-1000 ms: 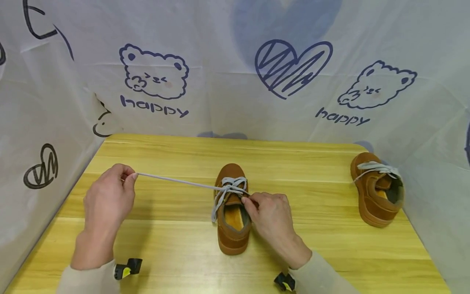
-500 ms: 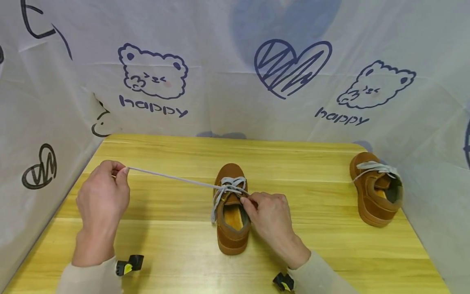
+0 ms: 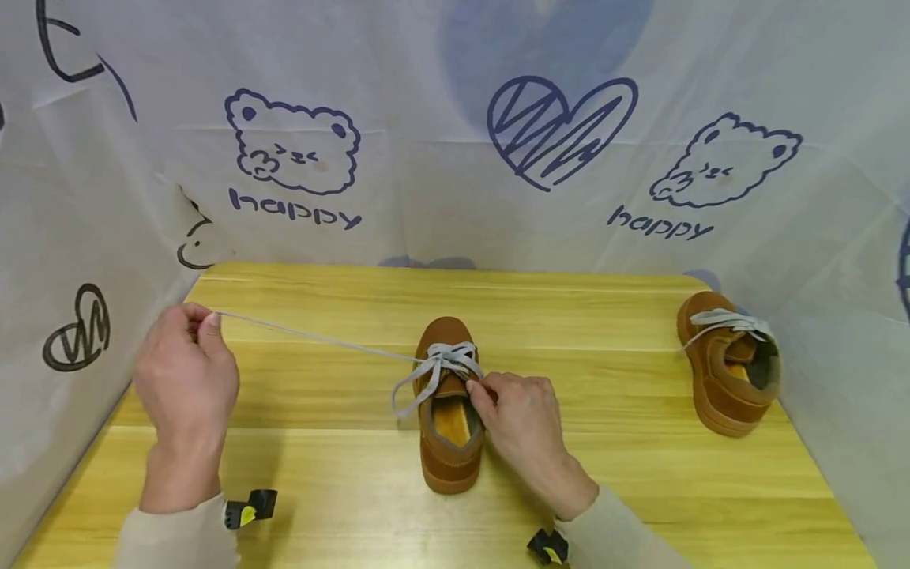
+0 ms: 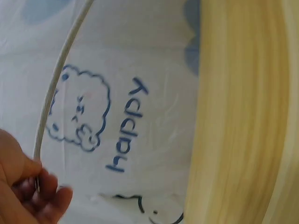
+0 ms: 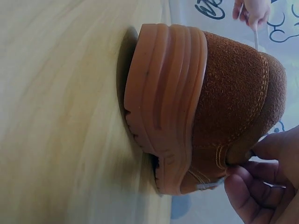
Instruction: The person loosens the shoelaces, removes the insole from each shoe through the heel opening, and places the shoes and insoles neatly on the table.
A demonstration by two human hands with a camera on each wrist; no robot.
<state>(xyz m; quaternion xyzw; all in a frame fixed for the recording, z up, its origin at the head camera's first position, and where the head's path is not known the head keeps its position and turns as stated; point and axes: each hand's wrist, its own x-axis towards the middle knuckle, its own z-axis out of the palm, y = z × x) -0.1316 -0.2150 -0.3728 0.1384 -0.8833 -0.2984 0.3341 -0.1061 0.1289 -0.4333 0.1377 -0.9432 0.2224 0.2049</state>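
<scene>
A brown suede shoe with a pale grey lace stands on the table, toe pointing away from me. My left hand pinches the end of the shoelace, which stretches taut from the knot out to the left. In the left wrist view, the lace rises from between thumb and fingers. My right hand pinches the shoe's right upper edge beside the lacing. In the right wrist view, thumb and fingers meet at the collar's front, where fingers partly hide the edge. Loops of lace hang at the shoe's left side.
A matching brown shoe with grey laces stands at the table's right side. The wooden table meets a white printed cloth at the back and sides. Black wrist mounts show at both sleeves.
My left hand has moved left and slightly away from me, drawing the lace out longer. The loose lace at the shoe's left has swung outward. The right hand stays nearly still.
</scene>
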